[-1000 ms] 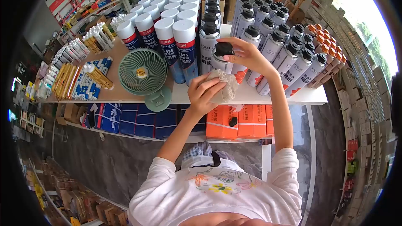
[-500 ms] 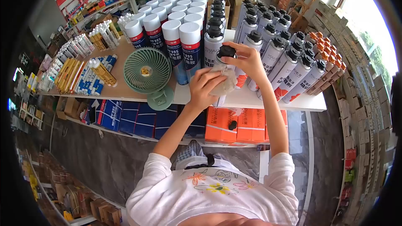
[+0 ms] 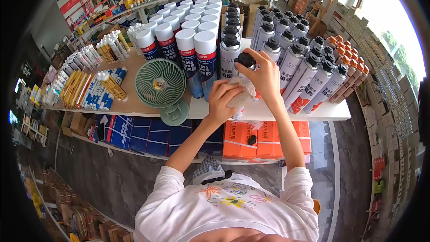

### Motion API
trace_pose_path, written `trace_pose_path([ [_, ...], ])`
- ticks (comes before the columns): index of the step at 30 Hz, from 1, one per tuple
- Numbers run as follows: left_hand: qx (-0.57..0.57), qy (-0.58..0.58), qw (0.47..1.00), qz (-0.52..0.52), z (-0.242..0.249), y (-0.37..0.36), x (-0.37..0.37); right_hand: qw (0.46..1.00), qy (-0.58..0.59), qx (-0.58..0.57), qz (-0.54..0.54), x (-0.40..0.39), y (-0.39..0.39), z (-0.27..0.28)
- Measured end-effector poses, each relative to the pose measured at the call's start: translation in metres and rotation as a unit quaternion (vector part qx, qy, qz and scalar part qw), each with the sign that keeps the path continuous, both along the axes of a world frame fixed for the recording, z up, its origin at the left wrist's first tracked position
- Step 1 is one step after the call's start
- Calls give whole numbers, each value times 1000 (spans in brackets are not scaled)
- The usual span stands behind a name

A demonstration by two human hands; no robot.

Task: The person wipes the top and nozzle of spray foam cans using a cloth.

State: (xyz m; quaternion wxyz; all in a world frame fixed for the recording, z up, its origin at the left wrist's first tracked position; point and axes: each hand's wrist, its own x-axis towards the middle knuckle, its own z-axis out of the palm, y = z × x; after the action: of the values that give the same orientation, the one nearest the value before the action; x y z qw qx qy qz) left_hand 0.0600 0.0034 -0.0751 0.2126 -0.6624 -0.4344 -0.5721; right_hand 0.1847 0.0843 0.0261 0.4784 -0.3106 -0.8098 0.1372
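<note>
My left hand (image 3: 225, 100) presses a crumpled pale cloth (image 3: 242, 92) against the side of a silver spray can (image 3: 238, 113). The fingers of my right hand (image 3: 263, 72) are closed on the black cap (image 3: 246, 60) at the top of this same can. The can stands upright at the front of the white shelf top, and its body is mostly hidden by the cloth and my hands. Rows of similar black-capped cans (image 3: 305, 79) are to the right, and white-capped blue cans (image 3: 205, 65) are to the left.
A green fan (image 3: 160, 84) stands left of the cans. Farther left lie gold and blue tubes (image 3: 96, 90). Orange-capped cans (image 3: 351, 62) fill the right end of the shelf top (image 3: 313, 115). Orange boxes (image 3: 240, 140) and blue boxes (image 3: 148, 135) sit underneath.
The view has shifted slightly. My right hand's grip on the black cap has turned a little, and the cloth in my left hand has changed shape slightly.
</note>
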Motion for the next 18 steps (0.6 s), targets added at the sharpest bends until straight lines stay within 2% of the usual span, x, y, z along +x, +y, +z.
trace_pose_path([
  [2, 55, 19, 998, 10, 21, 5, 3, 998, -31, 12, -49, 1, -9, 2],
  [4, 61, 42, 997, 16, 1, 7, -3, 998, -37, 4, -52, 4, -9, 4],
  [6, 19, 96, 995, 11, -33, 1, -9, 996, -59, 6, -65, 5, -9, 5],
  [8, 14, 102, 995, 15, -56, -2, -7, 995, -67, 0, -69, 3, -5, 4],
  [10, -28, 85, 996, 4, -57, -10, -6, 995, -74, 6, -61, 3, -3, 6],
  [12, -40, 86, 995, 10, -45, -6, -9, 994, -86, 12, -70, 0, -1, 7],
  [15, 52, 50, 997, 17, 1, 3, -5, 992, -101, 1, -72, -6, -1, 11],
  [18, 90, 14, 995, 37, 16, 10, -3, 989, -120, 15, -84, -7, -1, 11],
])
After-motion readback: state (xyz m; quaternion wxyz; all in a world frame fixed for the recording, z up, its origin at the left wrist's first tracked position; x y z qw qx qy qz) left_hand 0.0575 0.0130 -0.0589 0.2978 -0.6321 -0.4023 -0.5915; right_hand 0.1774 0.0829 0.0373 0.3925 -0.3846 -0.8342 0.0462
